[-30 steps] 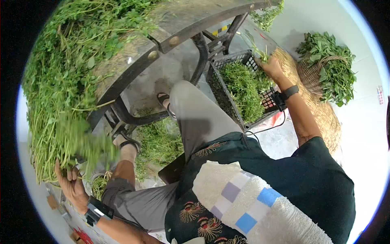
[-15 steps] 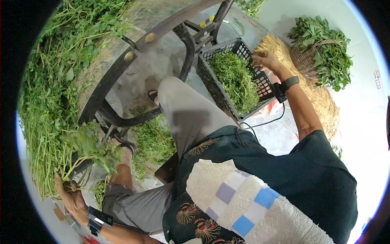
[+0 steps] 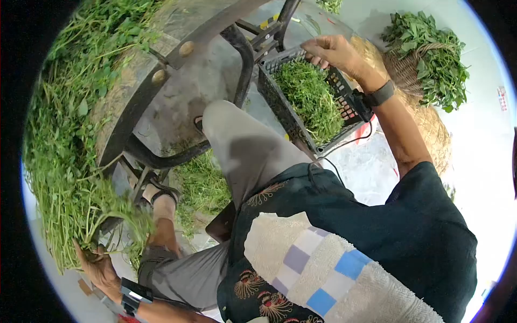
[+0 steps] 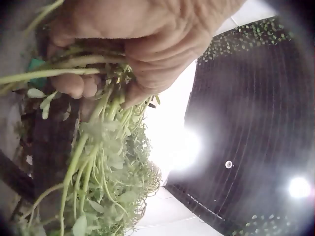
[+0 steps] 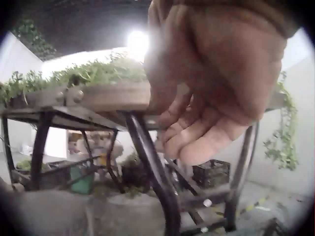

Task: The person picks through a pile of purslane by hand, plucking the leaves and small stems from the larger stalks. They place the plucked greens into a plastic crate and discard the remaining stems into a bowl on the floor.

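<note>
A thick pile of green herbs (image 3: pixel 70 124) covers the round metal-rimmed table (image 3: pixel 161 75) on the left. At its near edge my left hand (image 3: pixel 94 264) grips a bunch of hanging stems. In the left wrist view the fingers (image 4: pixel 147 73) curl round pale green stems (image 4: pixel 93 147). My right hand (image 3: pixel 328 51) hovers over the far corner of a black plastic crate (image 3: pixel 280 113) filled with cut greens (image 3: pixel 309 99). Its fingers (image 5: pixel 197 123) hang loosely curled and hold nothing.
A wicker basket of broad-leafed greens (image 3: pixel 425 48) stands at the far right beside a straw mound (image 3: pixel 431 134). Loose greens (image 3: pixel 202 188) lie on the floor by my sandalled feet. The table's dark metal legs (image 3: pixel 242 64) stand between my knee and the crate.
My right hand, holding sprigs over the crate a second ago, is now empty and has moved left to the crate's far corner. My left hand stays on the stems, slightly lower.
</note>
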